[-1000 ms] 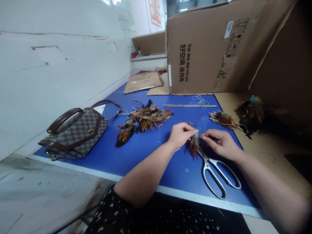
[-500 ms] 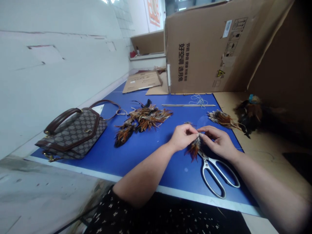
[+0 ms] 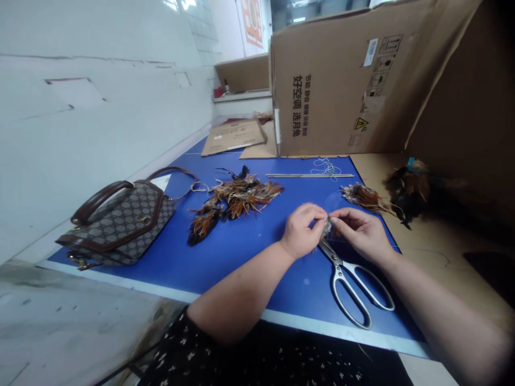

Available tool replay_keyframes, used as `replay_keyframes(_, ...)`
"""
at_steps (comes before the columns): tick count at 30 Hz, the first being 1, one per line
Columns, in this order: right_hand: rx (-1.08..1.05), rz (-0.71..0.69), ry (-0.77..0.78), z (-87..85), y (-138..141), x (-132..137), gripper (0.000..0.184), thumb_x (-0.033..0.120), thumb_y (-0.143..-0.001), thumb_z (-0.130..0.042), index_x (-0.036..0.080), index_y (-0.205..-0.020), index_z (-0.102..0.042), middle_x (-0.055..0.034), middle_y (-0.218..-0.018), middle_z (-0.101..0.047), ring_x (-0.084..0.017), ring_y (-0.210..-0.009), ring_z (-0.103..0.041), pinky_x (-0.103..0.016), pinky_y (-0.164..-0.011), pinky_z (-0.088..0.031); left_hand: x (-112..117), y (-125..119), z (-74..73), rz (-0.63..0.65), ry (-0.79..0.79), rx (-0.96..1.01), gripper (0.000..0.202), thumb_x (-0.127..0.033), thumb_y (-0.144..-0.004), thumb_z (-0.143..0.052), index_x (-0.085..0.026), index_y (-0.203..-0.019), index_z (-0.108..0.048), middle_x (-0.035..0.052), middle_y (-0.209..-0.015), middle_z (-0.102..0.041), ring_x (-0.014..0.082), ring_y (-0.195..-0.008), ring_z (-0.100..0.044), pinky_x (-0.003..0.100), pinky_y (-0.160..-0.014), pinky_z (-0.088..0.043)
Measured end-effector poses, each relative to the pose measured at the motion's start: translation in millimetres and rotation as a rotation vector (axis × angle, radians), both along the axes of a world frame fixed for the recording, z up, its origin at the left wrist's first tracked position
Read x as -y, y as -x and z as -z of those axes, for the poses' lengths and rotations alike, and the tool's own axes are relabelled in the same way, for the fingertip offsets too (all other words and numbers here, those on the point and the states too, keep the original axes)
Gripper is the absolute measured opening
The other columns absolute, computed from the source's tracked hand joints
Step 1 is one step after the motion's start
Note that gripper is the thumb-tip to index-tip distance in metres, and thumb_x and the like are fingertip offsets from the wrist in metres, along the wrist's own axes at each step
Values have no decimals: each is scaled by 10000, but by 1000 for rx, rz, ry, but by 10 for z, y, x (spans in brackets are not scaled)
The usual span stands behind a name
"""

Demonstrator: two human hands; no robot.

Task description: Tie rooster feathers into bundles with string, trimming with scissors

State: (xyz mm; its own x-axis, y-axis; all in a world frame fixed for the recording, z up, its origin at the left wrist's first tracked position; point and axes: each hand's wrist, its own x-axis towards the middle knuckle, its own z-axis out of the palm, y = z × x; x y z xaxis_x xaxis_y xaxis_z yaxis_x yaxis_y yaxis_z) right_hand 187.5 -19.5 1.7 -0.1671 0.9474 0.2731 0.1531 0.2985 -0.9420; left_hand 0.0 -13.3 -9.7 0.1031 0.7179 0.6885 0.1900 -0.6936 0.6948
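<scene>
My left hand [image 3: 304, 230] is closed on a small feather bunch [image 3: 327, 229], most of which its fingers cover; only a grey fluffy end shows. Close beside it, my right hand [image 3: 362, 231] pinches thumb and forefinger together at the top of the same bunch. Whatever thin thing may lie between those fingertips is too small to make out. Under the hands, metal scissors [image 3: 352, 287] rest on the blue tabletop [image 3: 249, 268], their handles spread toward me and blade tips partly hidden.
Brown-orange feathers [image 3: 241, 195] lie in a pile left of centre, with another feather bunch [image 3: 365, 197] at right. Behind are thin sticks [image 3: 293, 175] and tangled string [image 3: 328, 169]. A patterned handbag [image 3: 129, 222] stands left. A large cardboard box [image 3: 330, 96] blocks the back; dark feathers [image 3: 412, 185] sit far right.
My left hand has turned and closed further over the feather bunch, hiding its reddish-brown tips, which hung in view before. My right hand stays pinched close by. The view has shifted slightly.
</scene>
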Motion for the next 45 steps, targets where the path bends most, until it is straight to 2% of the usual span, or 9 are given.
replay_keyframes(6, -75, 15, 34, -4, -10, -12, 336, 505, -828, -838, 206, -966, -767, -39, -794, -740, -161, -632, -674, -283, -616, -588, 7, 44, 6, 23, -7, -76, 90, -255, -946, -655, -234, -891, -723, 119, -1070, -755, 226, -1076, -693, 434, -1025, -548)
replay_keyframes(12, -50, -13, 11, -37, -15, 2, 312, 491, -829, -839, 225, -986, -791, -34, -809, -740, -160, -649, -663, -296, -649, -594, -25, 94, 9, 90, -79, -129, 112, -263, -955, -646, -241, -957, -755, 123, -1115, -754, 228, -1075, -695, 441, -1025, -554)
replay_keyframes(19, -12, -78, -16, -42, -87, -26, 296, 476, -847, -825, 221, -995, -802, -41, -852, -723, -159, -695, -649, -297, -677, -580, -54, 125, 20, 144, -39, -155, 114, -284, -944, -656, -240, -957, -760, 118, -1143, -741, 226, -1098, -691, 431, -1035, -552)
replay_keyframes(26, 8, -140, 53, -56, -163, -49, 333, 501, -830, -836, 202, -950, -751, -23, -752, -681, -143, -623, -603, -274, -604, -547, -45, 116, 14, 156, -83, -158, 148, -228, -962, -600, -233, -981, -746, 114, -1106, -735, 209, -1072, -690, 399, -1001, -559)
replay_keyframes(30, 38, -181, 61, -92, -185, -48, 342, 518, -845, -817, 199, -924, -721, -23, -755, -673, -143, -634, -598, -266, -614, -538, -42, 98, 7, 171, -75, -112, 128, -223, -959, -609, -226, -971, -737, 114, -1075, -733, 213, -1054, -689, 407, -993, -557)
replay_keyframes(36, 42, -218, 39, -66, -169, -58, 308, 509, -927, -736, 212, -960, -663, -29, -806, -657, -158, -698, -607, -275, -662, -547, -32, 89, -8, 171, -53, -89, 138, -199, -958, -592, -219, -941, -727, 108, -1019, -728, 211, -1022, -677, 404, -996, -547)
replay_keyframes(45, 5, -197, -10, -52, -119, -38, 297, 504, -945, -717, 230, -969, -604, -44, -931, -685, -157, -708, -640, -304, -691, -578, -43, 88, -13, 95, -28, -170, 188, -166, -958, -509, -221, -904, -681, 97, -974, -704, 211, -1006, -661, 390, -991, -542)
